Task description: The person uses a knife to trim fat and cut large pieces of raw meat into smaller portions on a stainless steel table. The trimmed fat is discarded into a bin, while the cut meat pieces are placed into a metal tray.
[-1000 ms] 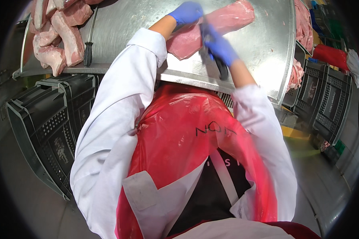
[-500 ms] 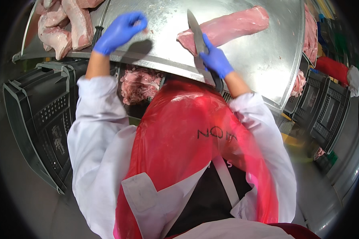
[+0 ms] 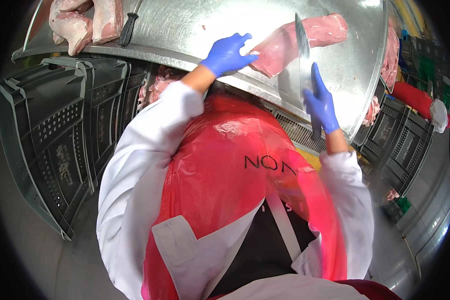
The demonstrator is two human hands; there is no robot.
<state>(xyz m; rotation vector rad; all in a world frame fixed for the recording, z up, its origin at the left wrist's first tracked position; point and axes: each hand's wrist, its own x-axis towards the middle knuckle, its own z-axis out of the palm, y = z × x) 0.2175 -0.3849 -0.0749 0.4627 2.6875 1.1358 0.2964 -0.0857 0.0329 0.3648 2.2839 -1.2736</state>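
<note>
A long pale-pink piece of boneless meat [image 3: 277,49], like a pork loin, lies slantwise on the metal table. My left hand [image 3: 229,55], in a blue glove, is at its near left end with fingers and thumb apart; the thumb seems to touch the meat's edge. My right hand [image 3: 322,104], also gloved in blue, grips a long knife [image 3: 303,47] by its dark handle, forefinger stretched along it. The blade points away from me and crosses over the meat's middle; whether it touches the meat I cannot tell.
Larger meat pieces [image 3: 107,20] lie at the far left, beside a black-handled rod [image 3: 128,31] like a sharpening steel. The metal table [image 3: 347,90] has a raised near edge. Dark crates [image 3: 45,135] stand left, more crates [image 3: 396,140] right. Meat trimmings [image 3: 160,85] sit below the edge.
My left hand has come across from the left to the meat's near end, its fingers opening out. My right hand and the knife have shifted right and nearer me. The meat sits slightly farther right.
</note>
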